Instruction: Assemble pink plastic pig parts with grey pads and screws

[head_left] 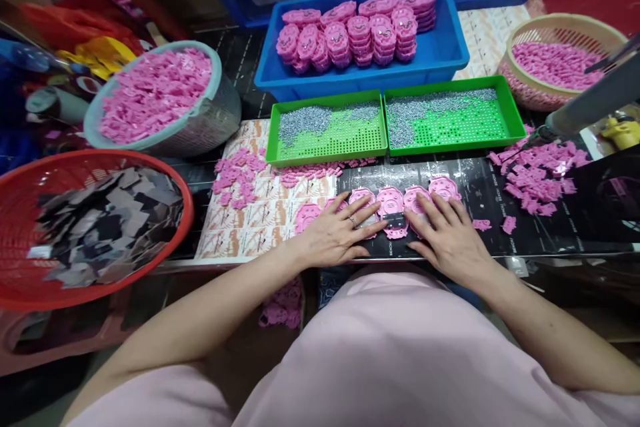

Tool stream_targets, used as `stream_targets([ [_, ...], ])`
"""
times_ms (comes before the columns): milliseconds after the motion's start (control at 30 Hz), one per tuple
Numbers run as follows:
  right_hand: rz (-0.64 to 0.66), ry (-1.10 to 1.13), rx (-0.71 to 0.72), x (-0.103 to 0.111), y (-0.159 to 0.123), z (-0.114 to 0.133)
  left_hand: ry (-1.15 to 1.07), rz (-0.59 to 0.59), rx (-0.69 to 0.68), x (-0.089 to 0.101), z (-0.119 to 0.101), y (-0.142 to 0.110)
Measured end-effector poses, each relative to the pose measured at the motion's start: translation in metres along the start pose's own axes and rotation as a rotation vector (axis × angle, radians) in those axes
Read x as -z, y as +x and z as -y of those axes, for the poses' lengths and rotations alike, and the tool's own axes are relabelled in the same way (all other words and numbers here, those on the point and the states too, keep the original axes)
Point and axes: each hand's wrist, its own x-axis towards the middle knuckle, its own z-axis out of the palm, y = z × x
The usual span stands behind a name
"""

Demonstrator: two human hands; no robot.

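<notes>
Several pink plastic casings (390, 203) lie in a row on the black part of the bench, close to its front edge. My left hand (333, 230) rests palm down over the left part of the row, fingers spread and partly covering the casings. Over the right part lies my right hand (447, 230), also flat with fingers stretched out. Between the hands, one casing shows a dark rectangular piece (395, 221) across its lower half. What lies under the palms is hidden.
Behind the row stand two green trays (327, 159) (457, 144) of small metal parts. Farther back, a blue bin (350, 85) holds stacked pink casings. A red basket (187, 213) and a grey-green basket (217, 73) stand left, a cream basket (515, 47) right. Loose pink pieces (543, 173) lie nearby.
</notes>
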Motion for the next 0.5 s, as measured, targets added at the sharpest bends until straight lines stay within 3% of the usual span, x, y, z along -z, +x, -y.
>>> stream_targets([
  [167, -0.112, 0.037, -0.005, 0.003, -0.017, -0.028, -0.016, -0.029, -0.003, -0.001, 0.001, 0.0],
  [333, -0.078, -0.054, -0.077, 0.003, -0.047, -0.075, -0.049, -0.06, 0.039, 0.0, -0.005, 0.0],
  [500, -0.14, -0.032, -0.11, 0.007, -0.045, -0.114, 0.005, -0.064, 0.199, 0.0, -0.016, -0.017],
])
